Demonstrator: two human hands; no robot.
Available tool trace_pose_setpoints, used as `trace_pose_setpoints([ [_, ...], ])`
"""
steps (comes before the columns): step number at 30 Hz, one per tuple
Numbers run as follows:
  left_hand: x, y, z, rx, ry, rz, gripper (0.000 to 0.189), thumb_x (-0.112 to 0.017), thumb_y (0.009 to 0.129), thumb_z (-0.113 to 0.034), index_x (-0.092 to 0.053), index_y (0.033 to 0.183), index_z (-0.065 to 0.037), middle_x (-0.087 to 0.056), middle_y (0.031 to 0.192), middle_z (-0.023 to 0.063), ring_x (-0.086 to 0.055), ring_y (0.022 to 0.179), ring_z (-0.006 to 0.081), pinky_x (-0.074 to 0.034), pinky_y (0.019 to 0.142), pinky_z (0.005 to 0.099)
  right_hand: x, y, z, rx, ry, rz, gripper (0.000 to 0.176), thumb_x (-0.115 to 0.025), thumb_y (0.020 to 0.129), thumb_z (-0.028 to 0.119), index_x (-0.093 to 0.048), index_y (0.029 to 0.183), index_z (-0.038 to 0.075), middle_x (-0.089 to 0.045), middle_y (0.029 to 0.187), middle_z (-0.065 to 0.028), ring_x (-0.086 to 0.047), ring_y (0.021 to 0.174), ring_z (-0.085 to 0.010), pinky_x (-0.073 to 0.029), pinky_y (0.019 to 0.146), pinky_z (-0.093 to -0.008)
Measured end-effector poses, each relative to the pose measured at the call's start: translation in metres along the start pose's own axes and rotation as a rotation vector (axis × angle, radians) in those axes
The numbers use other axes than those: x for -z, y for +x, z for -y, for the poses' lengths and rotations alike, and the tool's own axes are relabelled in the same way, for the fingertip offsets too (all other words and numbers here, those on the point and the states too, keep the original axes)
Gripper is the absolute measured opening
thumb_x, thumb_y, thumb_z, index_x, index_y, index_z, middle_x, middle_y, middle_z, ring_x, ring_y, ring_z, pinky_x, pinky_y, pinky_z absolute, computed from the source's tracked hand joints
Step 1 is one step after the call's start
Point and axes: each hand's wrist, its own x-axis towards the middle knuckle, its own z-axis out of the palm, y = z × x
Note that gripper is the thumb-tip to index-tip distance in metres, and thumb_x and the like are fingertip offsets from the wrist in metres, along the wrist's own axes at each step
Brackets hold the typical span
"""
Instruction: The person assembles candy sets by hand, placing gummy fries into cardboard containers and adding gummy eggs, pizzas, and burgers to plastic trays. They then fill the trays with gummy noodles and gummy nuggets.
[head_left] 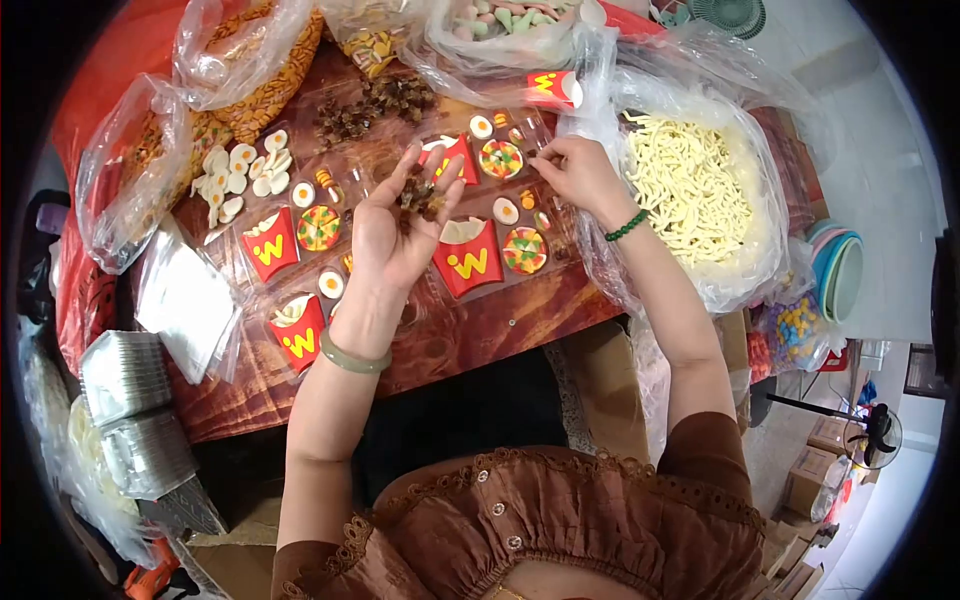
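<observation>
Palm up over the middle of the table, my left hand (pixel 398 232) cups several small brown pieces (pixel 420 196). My right hand (pixel 578 172) is pinched at the upper right of the trays, by a small dark piece (pixel 533 154) at its fingertips. Around both hands lie clear trays with red fry boxes (pixel 468 256), round colourful pizza pieces (pixel 501 158), egg pieces (pixel 506 210) and tiny burgers. A fry box (pixel 447 160) is partly hidden behind my left fingers. More brown pieces (pixel 375 108) are heaped beyond my left hand.
Pale noodle-like pieces (pixel 690 190) fill a plastic bag at the right. White egg pieces (pixel 240 172) lie at the left, near bags of orange pieces (pixel 255 90). Stacked clear trays (pixel 135 400) stand at the lower left. A loose red box (pixel 553 89) lies at the back.
</observation>
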Motion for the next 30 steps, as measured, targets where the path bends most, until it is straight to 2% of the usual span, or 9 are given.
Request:
trace_pose_setpoints([
  [7,0.006,0.102,-0.064,-0.481,0.582,-0.201,0.020,-0.052,0.091,-0.008,-0.059,0.109,-0.001,-0.064,0.097,0.0101,-0.061,0.082,0.0214,-0.049,0.069,0.0307,-0.010,0.001,-0.006,0.107,-0.054,-0.097,0.016,-0.064,0.080,0.018,-0.063,0.083,0.003,-0.061,0.076,-0.0145,-0.060,0.070,-0.0310,-0.048,0.064,-0.0400],
  [10,0.053,0.165,-0.097,-0.986,1.401,-0.277,0.025,-0.062,0.084,-0.012,-0.063,0.107,-0.002,-0.068,0.090,0.0103,-0.063,0.077,0.0172,-0.049,0.071,0.0287,-0.009,-0.002,-0.002,0.168,-0.152,-0.092,0.016,-0.058,0.083,0.018,-0.063,0.082,0.003,-0.058,0.080,-0.0158,-0.058,0.076,-0.0343,-0.048,0.069,-0.0418],
  [12,0.031,0.146,-0.095,-0.995,1.718,-0.280,0.030,-0.064,0.081,-0.016,-0.063,0.109,-0.004,-0.068,0.089,0.0125,-0.065,0.081,0.0190,-0.049,0.076,0.0303,-0.002,0.000,0.001,0.169,-0.197,-0.017,0.013,-0.058,0.083,0.016,-0.061,0.086,0.003,-0.059,0.082,-0.0168,-0.059,0.075,-0.0335,-0.049,0.069,-0.0411],
  [17,-0.008,0.134,-0.095,-1.033,2.054,-0.245,0.026,-0.066,0.078,-0.017,-0.065,0.102,-0.007,-0.066,0.092,0.0112,-0.061,0.086,0.0308,-0.048,0.076,0.0401,0.029,0.016,0.010,0.122,0.103,-0.033,0.014,-0.060,0.083,0.012,-0.058,0.091,0.001,-0.063,0.078,-0.0151,-0.063,0.071,-0.0284,-0.050,0.063,-0.0364],
  [19,-0.023,0.142,-0.098,-1.404,2.052,0.056,0.021,-0.065,0.082,-0.013,-0.065,0.100,-0.002,-0.066,0.097,0.0167,-0.065,0.081,0.0261,-0.050,0.072,0.0357,0.045,0.038,0.016,0.096,0.267,-0.132,0.016,-0.060,0.085,0.015,-0.061,0.094,0.001,-0.064,0.076,-0.0157,-0.064,0.066,-0.0271,-0.050,0.061,-0.0338],
  [20,-0.042,0.139,-0.090,-1.312,1.973,0.049,0.017,-0.064,0.082,-0.010,-0.066,0.097,-0.003,-0.066,0.096,0.0162,-0.064,0.085,0.0276,-0.049,0.075,0.0355,0.051,0.056,0.012,0.148,0.241,-0.203,0.016,-0.061,0.084,0.014,-0.062,0.094,0.001,-0.064,0.076,-0.0155,-0.063,0.067,-0.0269,-0.049,0.061,-0.0338],
  [22,-0.066,0.158,-0.085,-1.474,1.947,0.274,0.017,-0.062,0.082,-0.008,-0.065,0.099,-0.003,-0.065,0.098,0.0155,-0.064,0.086,0.0290,-0.049,0.075,0.0352,0.058,0.104,-0.006,0.261,0.213,-0.340,0.015,-0.061,0.082,0.011,-0.064,0.093,0.001,-0.064,0.080,-0.0154,-0.062,0.068,-0.0262,-0.049,0.063,-0.0334],
  [24,-0.085,0.183,-0.071,-1.366,1.918,0.394,0.019,-0.059,0.083,-0.006,-0.064,0.102,-0.003,-0.065,0.099,0.0161,-0.063,0.087,0.0313,-0.050,0.074,0.0365,0.070,0.147,-0.013,0.241,0.053,-0.279,0.019,-0.061,0.086,0.011,-0.064,0.101,0.001,-0.066,0.090,-0.0115,-0.063,0.072,-0.0178,-0.050,0.067,-0.0297],
  [30,-0.116,0.273,-0.041,-1.169,2.234,0.538,0.036,-0.055,0.083,-0.005,-0.053,0.119,-0.002,-0.057,0.116,0.0214,-0.056,0.104,0.0373,-0.048,0.084,0.0432,0.040,0.243,-0.053,0.361,-0.245,-0.190,0.040,-0.065,0.073,0.006,-0.065,0.111,0.020,-0.064,0.101,-0.0151,-0.060,0.095,-0.0324,-0.048,0.082,-0.0410],
])
